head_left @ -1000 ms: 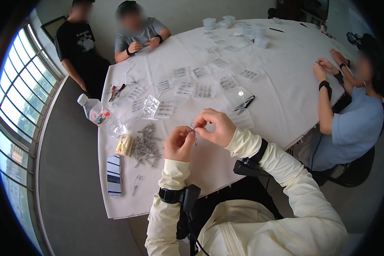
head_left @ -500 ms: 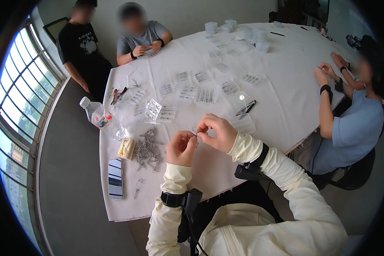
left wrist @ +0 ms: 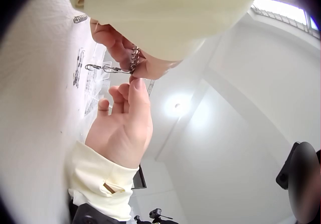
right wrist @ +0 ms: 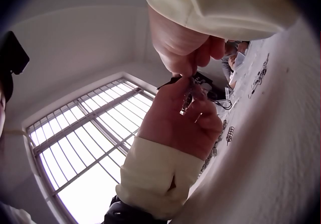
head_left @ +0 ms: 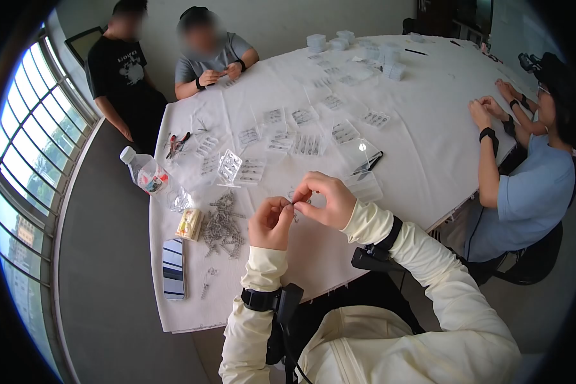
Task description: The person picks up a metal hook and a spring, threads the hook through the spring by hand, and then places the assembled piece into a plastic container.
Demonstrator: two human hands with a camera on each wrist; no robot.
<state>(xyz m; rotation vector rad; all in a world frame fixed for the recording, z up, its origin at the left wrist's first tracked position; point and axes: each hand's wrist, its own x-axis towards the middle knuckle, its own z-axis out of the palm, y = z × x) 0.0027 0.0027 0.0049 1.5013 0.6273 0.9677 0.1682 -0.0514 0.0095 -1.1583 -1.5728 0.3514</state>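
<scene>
My left hand (head_left: 270,224) and right hand (head_left: 326,197) meet fingertip to fingertip above the table. In the left wrist view, a small metal coil spring (left wrist: 134,58) lies against the left fingers, and dark fishing hooks (left wrist: 95,67) stick out from that pinch. The right thumb and forefinger pinch the same small rig where the fingertips come together; its exact joint is hidden by the fingers. On the cloth below lies another hooked rig (right wrist: 260,76), with a loose spring (right wrist: 229,134) nearby in the right wrist view.
Left of my hands are a heap of springs (head_left: 223,224), a yellow-white packet (head_left: 189,224), a phone (head_left: 174,269) and a plastic bottle (head_left: 148,174). Clear trays of rigs (head_left: 308,143) and red-handled pliers (head_left: 178,144) lie farther off. Other people stand or sit around the table.
The head view has shifted slightly, lowering the table things in the picture. My hands stay together with the fingertips pinched, with hardly any movement.
</scene>
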